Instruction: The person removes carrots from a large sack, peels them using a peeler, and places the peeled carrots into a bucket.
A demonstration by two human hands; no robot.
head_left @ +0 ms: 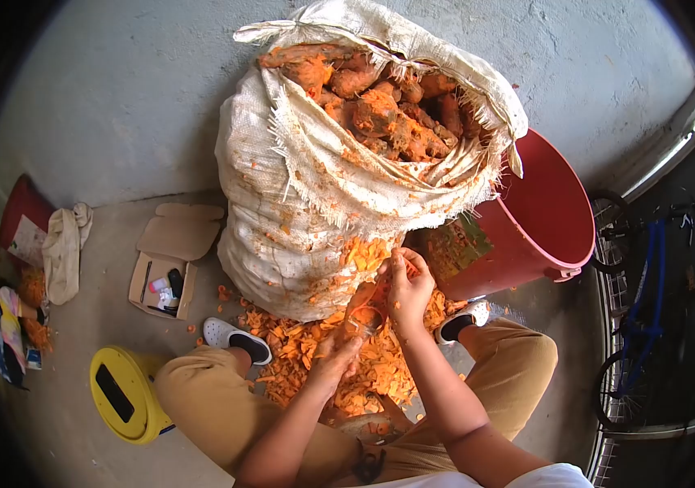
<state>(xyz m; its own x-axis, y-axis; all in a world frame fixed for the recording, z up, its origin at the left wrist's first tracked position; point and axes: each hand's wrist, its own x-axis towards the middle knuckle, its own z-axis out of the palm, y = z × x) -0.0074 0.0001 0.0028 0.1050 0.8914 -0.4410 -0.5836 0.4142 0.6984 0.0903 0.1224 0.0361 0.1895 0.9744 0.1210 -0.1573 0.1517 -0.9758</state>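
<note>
Between my hands is an orange root vegetable (361,314), partly hidden and blurred, with brownish skin; it resembles a sweet potato. My left hand (336,359) is closed round its lower end. My right hand (410,289), higher and to the right, has its fingers pinched together beside the root's upper end; what they hold is too small to make out. Below both hands spreads a heap of orange peelings (299,358). In front stands a big white woven sack (258,187), filled with orange roots (380,110), its rim folded outward. Orange scraps stick to its side.
A red bucket (559,203) leans behind the sack's right side. To the left are a yellow bucket (148,394) with a dark phone (114,392) on top and an open cardboard box (181,240) of small items. A blue bicycle (648,301) stands at right, and a wall rises behind.
</note>
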